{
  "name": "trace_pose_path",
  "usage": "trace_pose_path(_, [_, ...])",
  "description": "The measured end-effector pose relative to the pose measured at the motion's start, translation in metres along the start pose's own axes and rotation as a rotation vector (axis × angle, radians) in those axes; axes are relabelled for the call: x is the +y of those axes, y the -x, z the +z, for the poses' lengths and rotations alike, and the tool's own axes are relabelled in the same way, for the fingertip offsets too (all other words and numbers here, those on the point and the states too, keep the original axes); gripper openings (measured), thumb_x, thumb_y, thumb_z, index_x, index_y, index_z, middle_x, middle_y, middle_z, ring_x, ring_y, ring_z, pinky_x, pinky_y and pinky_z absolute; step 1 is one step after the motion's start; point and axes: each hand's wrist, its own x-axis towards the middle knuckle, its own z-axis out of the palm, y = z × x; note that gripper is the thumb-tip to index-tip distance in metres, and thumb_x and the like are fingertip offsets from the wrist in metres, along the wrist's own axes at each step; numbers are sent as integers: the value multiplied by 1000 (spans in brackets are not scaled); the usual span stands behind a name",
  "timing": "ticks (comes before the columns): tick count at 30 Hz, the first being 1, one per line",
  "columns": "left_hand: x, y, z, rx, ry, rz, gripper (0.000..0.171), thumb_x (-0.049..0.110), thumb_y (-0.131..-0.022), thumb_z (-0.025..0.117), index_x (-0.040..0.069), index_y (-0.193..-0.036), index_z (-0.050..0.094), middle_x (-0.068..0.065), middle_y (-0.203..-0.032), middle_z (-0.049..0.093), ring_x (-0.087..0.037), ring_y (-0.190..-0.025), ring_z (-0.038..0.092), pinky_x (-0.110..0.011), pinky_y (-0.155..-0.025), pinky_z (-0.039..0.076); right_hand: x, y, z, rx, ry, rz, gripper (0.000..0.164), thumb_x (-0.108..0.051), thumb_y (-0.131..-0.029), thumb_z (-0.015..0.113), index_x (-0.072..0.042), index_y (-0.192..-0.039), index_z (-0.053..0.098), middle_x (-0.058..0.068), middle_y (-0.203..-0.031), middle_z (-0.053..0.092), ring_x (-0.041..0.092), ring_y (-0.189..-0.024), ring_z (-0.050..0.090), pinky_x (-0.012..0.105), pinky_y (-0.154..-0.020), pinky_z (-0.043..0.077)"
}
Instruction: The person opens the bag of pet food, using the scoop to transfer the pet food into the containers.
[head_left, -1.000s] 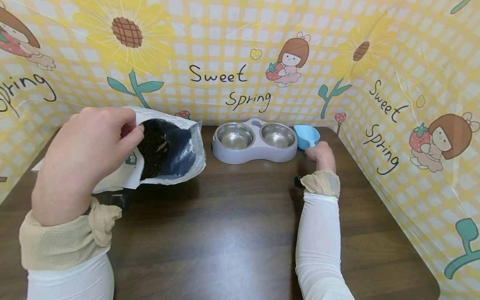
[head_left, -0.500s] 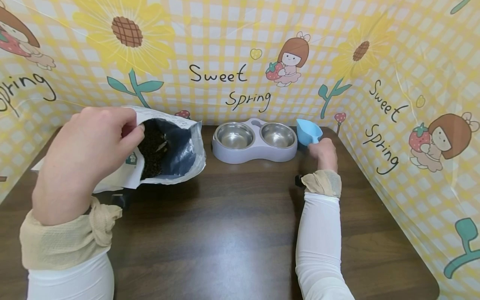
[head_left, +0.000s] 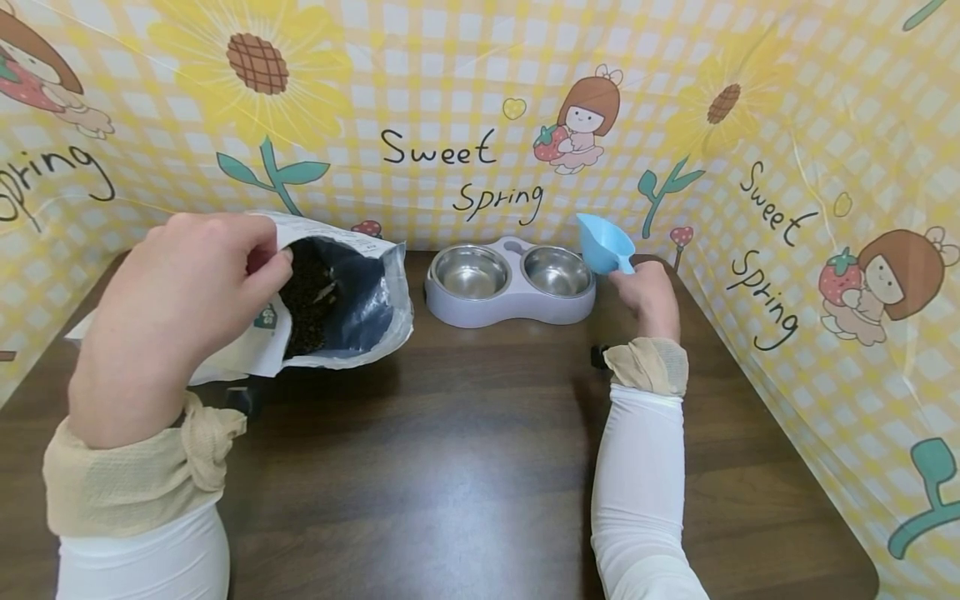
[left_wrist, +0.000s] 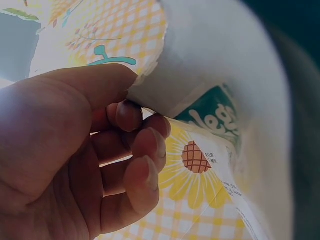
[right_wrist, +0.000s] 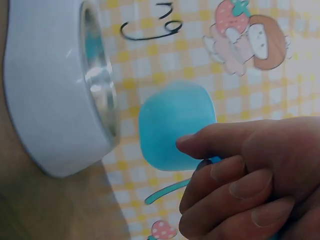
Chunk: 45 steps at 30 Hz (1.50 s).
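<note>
Yellow-checked cloth (head_left: 450, 75) printed with flowers and "Sweet Spring" hangs behind and beside the dark wood bench (head_left: 450, 467) where I work. My left hand (head_left: 172, 317) pinches the edge of a foil-lined bag (head_left: 382, 317) between thumb and fingers, and its mouth gapes toward the middle, showing dark brown pellets (head_left: 303, 304) inside. At the far side of the bench sits a grey double-bowl stand (head_left: 510, 310) with two steel bowls, the left one (head_left: 471, 271) and the right one (head_left: 557, 267); I see no pellets in either. My right hand (head_left: 651, 296) has its fingers curled round the handle of a blue scoop (head_left: 603, 243), thumb laid forward toward the cup, which is just beside the right bowl, and I see nothing in it. I judge the step in hand to be picking up the scoop while the bag is kept open; the next move seems to call for bringing the scoop across, past the bowls, to the bag's mouth, with my left grip steady so the pellets don't spill. Compared with half a second ago, the scoop is higher, further left and tilted more steeply, and my right hand has risen with it; the bag, my left hand and the stand are practically unchanged.
</note>
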Motion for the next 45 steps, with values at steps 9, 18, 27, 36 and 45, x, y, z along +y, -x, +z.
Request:
trace_pose_path(9, [0, -1, 2, 6, -2, 10, 37, 14, -102, 55, 14, -67, 43, -2, -60, 37, -24, -58, 37, -36, -56, 26, -26, 14, 1, -71, 36, -75, 29, -26, -101, 53, -12, -77, 44, -4, -62, 40, 15, -61, 42, 32, -60, 38])
trace_pose_path(18, [0, -1, 2, -7, -7, 11, 37, 15, -104, 56, 14, -68, 44, -3, -59, 38, -25, -58, 39, -37, -57, 27, -44, 15, 8, -195, 117, -216, 32, -34, -106, 59, -11, -84, 52, -2, -71, 44, 17, -67, 44, 31, -63, 39])
trace_pose_path(27, [0, -1, 2, -4, -11, 17, 38, 15, -104, 56, 14, -68, 45, -3, -59, 39, -25, -58, 39, -37, -57, 27, -61, 29, 7, -396, 21, -354, 33, -35, -106, 57, -13, -81, 53, -7, -63, 45, 12, -58, 41, 28, -58, 34])
trace_pose_path(36, [0, -2, 3, 5, -13, 19, 38, 14, -103, 57, 14, -67, 45, -3, -58, 39, -25, -57, 39, -37, -56, 27, -69, 43, 2, -626, 13, -373, 24, -23, -102, 52, -11, -82, 53, -5, -63, 43, 12, -55, 36, 26, -53, 29])
trace_pose_path(45, [0, -3, 5, 13, -11, 32, 39, 14, -103, 57, 14, -66, 44, -2, -59, 37, -24, -57, 37, -37, -56, 26, -80, 63, -4, -760, 23, -423, 21, -19, -97, 55, -12, -78, 49, -3, -64, 46, 12, -54, 38, 25, -51, 30])
